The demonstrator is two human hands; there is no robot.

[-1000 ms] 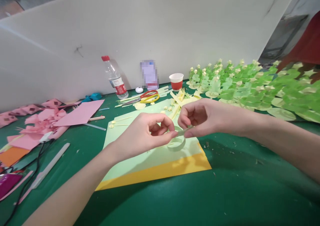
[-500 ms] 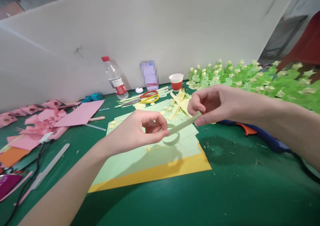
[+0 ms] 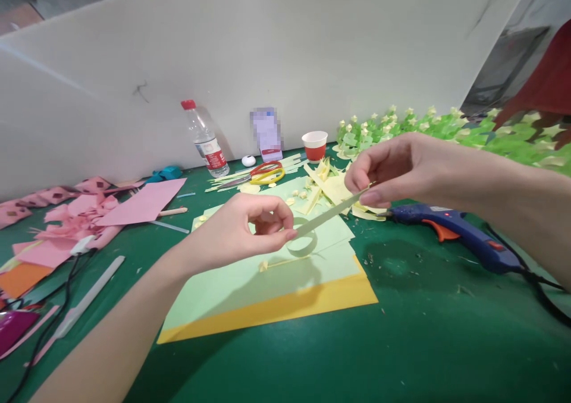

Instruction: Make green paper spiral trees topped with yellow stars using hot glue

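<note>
A narrow pale green paper strip [image 3: 330, 213] is stretched at a slant between my two hands. My left hand [image 3: 250, 227] pinches its lower part between thumb and forefinger, and a curled loop of the strip hangs just below. My right hand [image 3: 392, 174] pinches the upper end, higher and to the right. Beneath them lie light green paper sheets [image 3: 232, 296] over a yellow sheet [image 3: 267, 314]. A small pale yellow folded piece on a thin stem [image 3: 264, 265] rests on the green sheets under the loop.
A blue glue gun [image 3: 464, 236] with a cord lies at right. Behind are scissors [image 3: 267, 174], a paper cup [image 3: 314, 147], a phone [image 3: 266, 132] and a water bottle [image 3: 209, 144]. Pink paper [image 3: 143, 201] is at left; green paper plants [image 3: 446, 135] stand at back right.
My right hand has moved up and to the right, uncovering more of the glue gun, and a longer length of strip shows between the hands. My left hand has shifted slightly left.
</note>
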